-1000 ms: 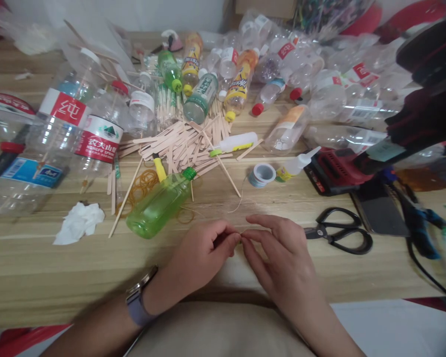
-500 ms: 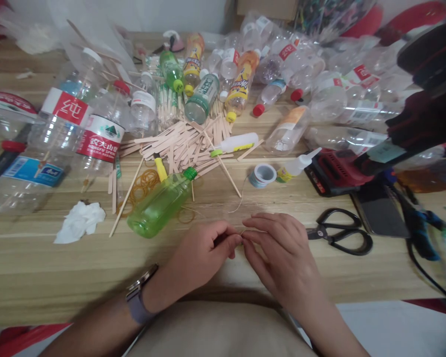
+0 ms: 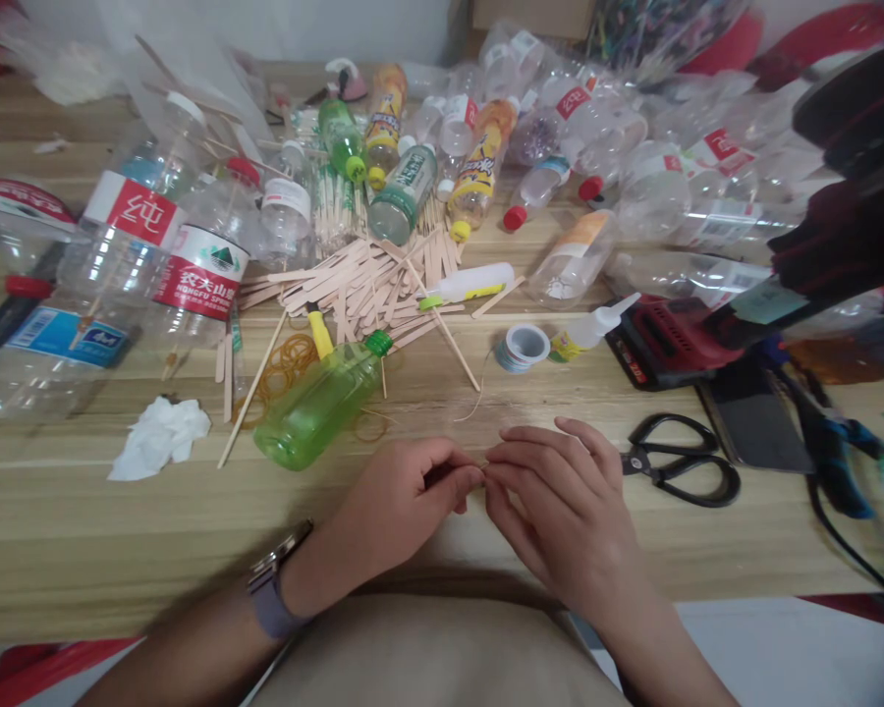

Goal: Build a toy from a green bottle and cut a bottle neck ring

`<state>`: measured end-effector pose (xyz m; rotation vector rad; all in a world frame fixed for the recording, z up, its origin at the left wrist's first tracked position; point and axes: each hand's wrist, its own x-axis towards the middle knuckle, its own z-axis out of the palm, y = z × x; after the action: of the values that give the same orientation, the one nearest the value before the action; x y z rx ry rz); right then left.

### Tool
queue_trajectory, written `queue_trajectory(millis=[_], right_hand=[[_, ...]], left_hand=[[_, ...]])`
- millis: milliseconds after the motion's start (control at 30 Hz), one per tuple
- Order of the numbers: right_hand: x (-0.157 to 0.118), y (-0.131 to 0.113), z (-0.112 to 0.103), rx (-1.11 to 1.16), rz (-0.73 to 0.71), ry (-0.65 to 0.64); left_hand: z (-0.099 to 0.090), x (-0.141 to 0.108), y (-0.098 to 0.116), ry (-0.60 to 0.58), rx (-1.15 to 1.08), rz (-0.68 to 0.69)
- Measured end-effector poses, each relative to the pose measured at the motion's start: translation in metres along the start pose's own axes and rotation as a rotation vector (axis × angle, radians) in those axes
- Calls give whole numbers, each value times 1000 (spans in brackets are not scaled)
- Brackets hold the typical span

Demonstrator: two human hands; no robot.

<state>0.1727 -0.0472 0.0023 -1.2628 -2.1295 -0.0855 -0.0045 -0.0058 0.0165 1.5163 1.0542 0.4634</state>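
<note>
My left hand [image 3: 411, 503], with a watch on its wrist, pinches thumb against forefinger at the table's near edge. Its fingertips meet those of my right hand [image 3: 560, 491], whose thumb and forefinger are also closed together while the other fingers stretch out. Something tiny and thin is between the two sets of fingertips, too small to make out. A green bottle [image 3: 316, 403] with a green cap lies beyond my left hand. Just past the fingertips, a thin thread [image 3: 480, 393] curls from a small spool [image 3: 524, 348]. Black-handled scissors [image 3: 682, 460] lie right of my right hand.
Wooden sticks [image 3: 354, 285] are heaped mid-table, near rubber bands [image 3: 287, 363] and a glue bottle [image 3: 585, 332]. Plastic bottles [image 3: 567, 260] crowd the back and the left. At right are a red-black power tool [image 3: 670, 339] and a phone [image 3: 755, 422]. Crumpled tissue [image 3: 160, 438] lies left.
My right hand's outer fingers have lifted and spread a little, and a thin loop at the fingertips no longer shows. My left hand keeps its pinch in nearly the same place.
</note>
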Motion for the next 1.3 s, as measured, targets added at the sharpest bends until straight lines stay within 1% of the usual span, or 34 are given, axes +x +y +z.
queue_trajectory(millis=[167, 367, 500, 700, 800, 900, 967, 1033, 1100, 1167, 1300], right_hand=[[-1, 0, -1, 65, 82, 8], [-3, 1, 0, 241, 172, -49], [-2, 2, -1, 332, 201, -69], [3, 4, -4, 427, 237, -115], [2, 4, -4, 434, 265, -119], [-1, 5, -3, 365, 254, -99], [-2, 5, -1, 303, 218, -88], [-2, 6, 0, 259, 183, -86], [-3, 6, 1, 237, 172, -83], [-4, 6, 0, 224, 192, -61], [-6, 2, -4, 176, 181, -11]], left_hand=[[2, -1, -5, 34, 92, 80], [3, -5, -9, 103, 312, 219], [3, -7, -8, 106, 328, 269], [2, -7, -6, 91, 301, 273], [3, -7, -6, 88, 268, 236], [3, -4, -5, 70, 150, 150], [2, -1, -6, 1, 19, 44], [2, 2, -7, -96, -156, -80], [1, 6, -7, -151, -326, -176], [1, 8, -8, -148, -438, -219], [1, 9, -7, -113, -520, -264]])
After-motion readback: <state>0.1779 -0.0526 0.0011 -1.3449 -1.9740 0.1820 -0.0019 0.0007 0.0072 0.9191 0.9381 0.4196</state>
